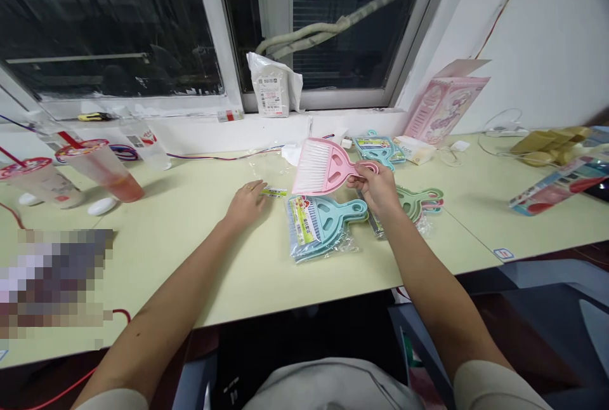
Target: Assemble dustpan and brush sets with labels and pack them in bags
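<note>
My right hand [375,188] grips the handle of a pink dustpan with a white-bristled brush [316,167] nested in it, held above the table. Beside a small yellow-green label card [274,192], my left hand [246,204] rests low on the table with fingers stretched toward the card; whether they touch it I cannot tell. Just below the pink set lies a blue dustpan and brush set [328,226] in clear plastic, stacked on others. Partly behind my right wrist are green packaged sets [413,200]. Another blue packaged set [378,148] lies farther back.
Two drink cups with straws [102,169] and a clear bottle [145,140] stand at the left. A white package [273,86] leans by the window. At the right are a pink box [445,105] and a colourful pack [556,185]. Thin cables run along the wall.
</note>
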Action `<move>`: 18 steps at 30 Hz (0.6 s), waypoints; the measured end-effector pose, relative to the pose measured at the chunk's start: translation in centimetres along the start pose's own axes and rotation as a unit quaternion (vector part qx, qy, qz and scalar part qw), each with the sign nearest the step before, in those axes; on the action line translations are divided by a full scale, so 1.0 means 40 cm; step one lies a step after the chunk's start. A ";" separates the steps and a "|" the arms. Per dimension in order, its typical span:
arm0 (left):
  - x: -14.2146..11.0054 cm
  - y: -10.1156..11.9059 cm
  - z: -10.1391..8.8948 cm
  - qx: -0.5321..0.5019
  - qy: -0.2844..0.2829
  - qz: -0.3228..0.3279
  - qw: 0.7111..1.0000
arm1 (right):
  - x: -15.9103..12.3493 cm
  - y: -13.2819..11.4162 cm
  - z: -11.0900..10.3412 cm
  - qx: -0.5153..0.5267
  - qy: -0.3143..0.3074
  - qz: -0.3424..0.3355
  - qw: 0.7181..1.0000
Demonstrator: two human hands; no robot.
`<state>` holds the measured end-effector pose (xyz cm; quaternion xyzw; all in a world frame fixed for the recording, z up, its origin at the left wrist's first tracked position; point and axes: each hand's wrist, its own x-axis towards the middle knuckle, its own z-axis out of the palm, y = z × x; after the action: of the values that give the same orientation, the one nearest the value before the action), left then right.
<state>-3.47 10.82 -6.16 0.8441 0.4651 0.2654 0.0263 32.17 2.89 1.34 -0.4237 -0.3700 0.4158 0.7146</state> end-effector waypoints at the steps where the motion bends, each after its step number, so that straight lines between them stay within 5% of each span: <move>1: 0.001 -0.001 0.008 0.020 -0.022 -0.006 1.000 | 0.001 0.001 0.000 0.006 0.002 0.002 1.000; 4: 0.004 0.001 0.011 0.047 -0.046 -0.053 0.996 | 0.000 0.001 0.002 0.024 0.002 0.007 1.000; 10: 0.006 -0.021 -0.020 0.099 0.026 -0.272 0.957 | -0.004 -0.002 0.001 0.038 -0.001 0.006 0.999; 18: 0.011 -0.088 -0.027 0.002 0.039 -0.326 0.945 | -0.009 -0.009 0.001 0.006 -0.020 0.016 1.000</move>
<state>-6.49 12.96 -6.08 0.6355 0.7160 0.2743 0.0913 32.09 2.47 1.63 -0.4167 -0.3751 0.4381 0.7026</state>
